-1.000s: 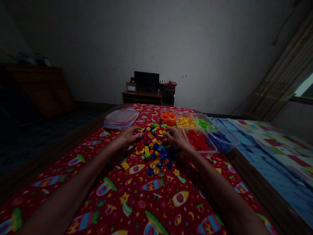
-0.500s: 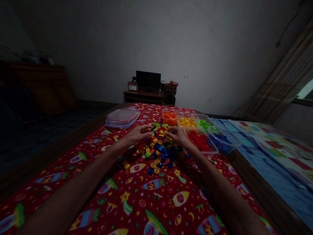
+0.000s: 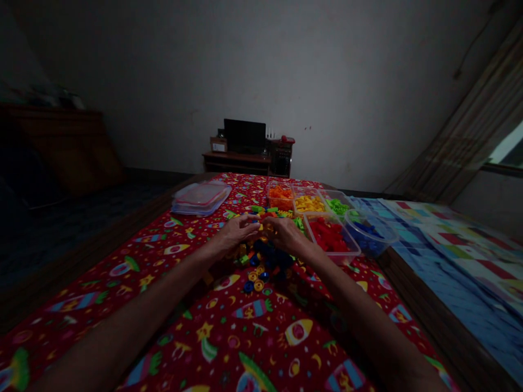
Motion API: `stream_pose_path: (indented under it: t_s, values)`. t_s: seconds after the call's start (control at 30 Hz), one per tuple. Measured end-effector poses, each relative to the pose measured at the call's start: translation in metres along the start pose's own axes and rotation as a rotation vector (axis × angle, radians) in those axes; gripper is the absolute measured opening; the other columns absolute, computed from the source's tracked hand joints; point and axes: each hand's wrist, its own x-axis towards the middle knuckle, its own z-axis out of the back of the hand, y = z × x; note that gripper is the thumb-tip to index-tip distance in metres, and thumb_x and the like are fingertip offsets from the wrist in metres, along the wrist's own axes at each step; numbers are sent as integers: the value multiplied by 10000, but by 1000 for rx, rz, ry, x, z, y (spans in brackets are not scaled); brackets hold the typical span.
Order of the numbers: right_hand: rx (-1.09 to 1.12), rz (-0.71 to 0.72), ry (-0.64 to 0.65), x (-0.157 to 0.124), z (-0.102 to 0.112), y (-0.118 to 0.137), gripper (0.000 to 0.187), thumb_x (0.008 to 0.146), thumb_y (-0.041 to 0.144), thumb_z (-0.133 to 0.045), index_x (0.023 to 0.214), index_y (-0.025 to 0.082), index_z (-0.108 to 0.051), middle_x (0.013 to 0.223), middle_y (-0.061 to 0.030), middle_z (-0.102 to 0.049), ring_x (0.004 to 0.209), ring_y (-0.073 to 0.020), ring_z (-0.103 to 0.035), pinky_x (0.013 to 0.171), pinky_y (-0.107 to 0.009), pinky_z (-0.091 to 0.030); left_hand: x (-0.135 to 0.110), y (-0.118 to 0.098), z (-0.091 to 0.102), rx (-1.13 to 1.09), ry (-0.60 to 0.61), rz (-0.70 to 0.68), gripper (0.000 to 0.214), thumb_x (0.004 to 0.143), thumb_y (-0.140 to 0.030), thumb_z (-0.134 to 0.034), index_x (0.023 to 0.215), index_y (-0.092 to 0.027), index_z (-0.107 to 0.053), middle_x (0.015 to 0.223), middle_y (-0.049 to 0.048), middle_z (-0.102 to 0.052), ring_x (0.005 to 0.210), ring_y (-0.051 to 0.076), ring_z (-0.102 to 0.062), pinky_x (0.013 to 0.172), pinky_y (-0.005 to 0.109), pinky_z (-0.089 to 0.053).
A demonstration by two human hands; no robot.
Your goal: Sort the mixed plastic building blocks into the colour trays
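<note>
A heap of small mixed-colour plastic bricks lies on a red tablecloth with rocket prints. My left hand and my right hand rest on top of the heap, fingertips almost meeting over its far side. Both hands have their fingers curled down onto the bricks; what they hold, if anything, is hidden. To the right stand clear tubs of sorted bricks: red, blue, orange, yellow and green.
A stack of clear lids lies at the far left of the cloth. The table's wooden edge runs along the right, with a patterned mat beyond. A low cabinet with a dark screen stands at the back wall.
Both hands have drawn together from the sides of the heap to its top, pushing the bricks into a tighter pile.
</note>
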Motion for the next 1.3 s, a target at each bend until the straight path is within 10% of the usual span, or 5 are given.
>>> stream_pose_path:
  t_s: [0.2,0.53,0.7,0.9,1.3]
  values:
    - [-118,-105,-4,-2,17,-8,149,855,206,-535,912,145,-659,715,-48,-647,608,-111,-531,579,-217,-329,5,7,5,206,-39,-71,542,656,-537,-687,1034,-155,-618,819,46,-696,787,221,-678,757,391,-554]
    - [-508,-579,-117,36,83,-105,338,848,300,-545,1100,95,-636,1055,-161,-673,970,-230,-610,783,-278,-423,5,-7,22,633,-96,-208,396,742,-448,-536,984,-172,-685,877,61,-726,823,227,-660,727,327,-523]
    - [-415,-425,-166,26,60,-68,298,872,261,-497,1097,128,-639,934,-125,-698,817,-193,-626,701,-269,-426,8,-2,30,695,-109,-253,356,745,-379,-520,986,-183,-694,921,57,-727,853,231,-657,782,332,-513]
    - [-306,-290,160,8,17,-15,148,806,149,-538,797,159,-685,737,-72,-667,629,-140,-565,561,-234,-344,8,7,26,838,-54,-294,302,709,-253,-562,975,-235,-702,1026,36,-706,980,233,-616,923,349,-456]
    - [-342,-225,257,-11,4,-17,138,808,151,-580,923,153,-656,855,-74,-644,820,-155,-565,716,-238,-383,4,25,23,1006,64,-500,233,762,-159,-517,923,-185,-683,934,89,-673,907,217,-594,889,361,-440]
